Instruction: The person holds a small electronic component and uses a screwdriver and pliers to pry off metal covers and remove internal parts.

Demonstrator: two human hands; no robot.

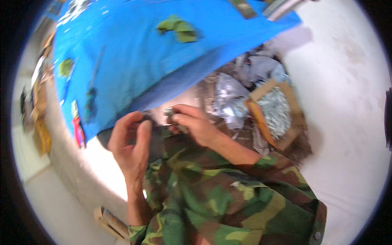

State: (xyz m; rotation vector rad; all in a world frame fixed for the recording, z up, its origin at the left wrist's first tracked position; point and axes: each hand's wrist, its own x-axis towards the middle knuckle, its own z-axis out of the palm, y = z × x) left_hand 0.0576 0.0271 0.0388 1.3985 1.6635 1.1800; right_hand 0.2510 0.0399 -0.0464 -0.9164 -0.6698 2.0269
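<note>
Right hand: grip clamped on small metal part; handling step, I judge. Left hand: curled, grip blurred, I cannot tell. Next move wants steadiness.

Passage exists over the smooth blue sheet between the crumpled green cloth and the long blue-handled screwdriver; beyond the right hand, an open brown cardboard box obstructs.

Small silvery metal piece, details blurred, was pinched in the right hand, its exposed end faced the left hand
</note>
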